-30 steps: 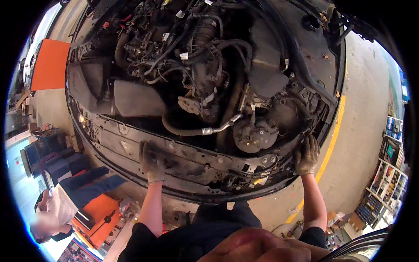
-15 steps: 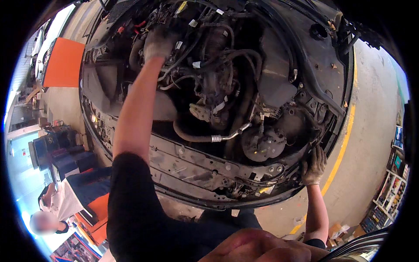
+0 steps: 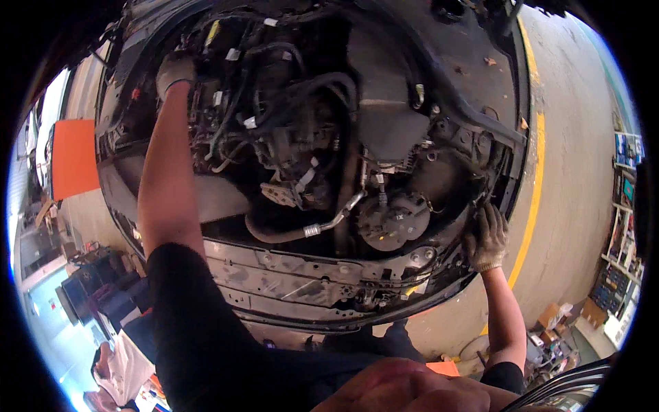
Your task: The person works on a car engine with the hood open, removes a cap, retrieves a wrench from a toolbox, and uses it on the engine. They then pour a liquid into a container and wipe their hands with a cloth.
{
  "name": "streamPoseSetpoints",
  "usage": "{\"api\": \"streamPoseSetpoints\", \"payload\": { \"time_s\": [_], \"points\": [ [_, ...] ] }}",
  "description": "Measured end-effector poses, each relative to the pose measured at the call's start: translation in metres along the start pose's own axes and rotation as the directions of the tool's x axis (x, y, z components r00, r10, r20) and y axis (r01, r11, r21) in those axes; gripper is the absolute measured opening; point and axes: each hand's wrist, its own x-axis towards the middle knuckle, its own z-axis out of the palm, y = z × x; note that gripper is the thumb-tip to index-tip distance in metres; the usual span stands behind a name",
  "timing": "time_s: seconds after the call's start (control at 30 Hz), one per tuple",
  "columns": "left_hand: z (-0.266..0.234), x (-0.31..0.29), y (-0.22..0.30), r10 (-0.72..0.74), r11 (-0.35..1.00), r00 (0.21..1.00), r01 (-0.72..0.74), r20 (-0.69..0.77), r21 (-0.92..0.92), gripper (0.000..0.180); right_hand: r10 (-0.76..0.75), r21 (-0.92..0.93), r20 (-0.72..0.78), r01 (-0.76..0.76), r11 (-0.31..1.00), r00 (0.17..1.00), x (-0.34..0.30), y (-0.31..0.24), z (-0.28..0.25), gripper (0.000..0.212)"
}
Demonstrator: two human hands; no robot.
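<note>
My left hand (image 3: 176,72), in a light work glove, reaches deep into the far left of an open car engine bay. Its fingers fade into the dark among hoses and cables, so what they touch is hidden. Close by are a yellow tag (image 3: 212,33) and a white label (image 3: 217,98). My right hand (image 3: 489,240), gloved too, lies with fingers stretched out on the right front edge of the car body. Just left of it stands a round black reservoir (image 3: 392,223). The engine (image 3: 302,147) fills the middle of the bay.
A bent hose with a metal pipe (image 3: 312,231) crosses in front of the engine. The front crossmember (image 3: 274,268) runs along the near side. An orange panel (image 3: 75,159) stands at the left. Shelves with parts (image 3: 621,226) line the right, past a yellow floor line (image 3: 535,199).
The view has shifted, so the car sits farther left and lower in it. My left hand has moved slightly farther into the bay. My right hand stays on the body edge.
</note>
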Motion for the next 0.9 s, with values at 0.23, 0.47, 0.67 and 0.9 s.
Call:
{"api": "streamPoseSetpoints", "payload": {
  "time_s": [0.23,0.47,0.67,0.9],
  "points": [
    [-0.027,-0.15,0.185,0.524,0.678,0.851,-0.427,-0.013,-0.599,0.043,0.044,0.016,0.023,-0.045,0.999,0.999,-0.001,0.003,-0.01,0.072],
    [0.004,-0.282,0.38,0.831,0.553,0.484,-0.771,0.275,-0.317,0.036,0.031,0.05,0.005,-0.031,0.998,1.0,-0.007,0.012,-0.003,0.071],
    [0.062,-0.314,0.445,0.808,0.405,0.287,-0.905,0.515,-0.13,0.038,0.021,0.083,-0.021,-0.019,0.996,1.0,-0.011,0.016,-0.001,0.071],
    [0.081,-0.329,0.441,0.705,0.707,0.618,-0.569,0.348,-0.421,0.036,0.013,0.058,-0.011,-0.012,0.998,1.0,-0.005,0.005,-0.009,0.072]
  ]
}}
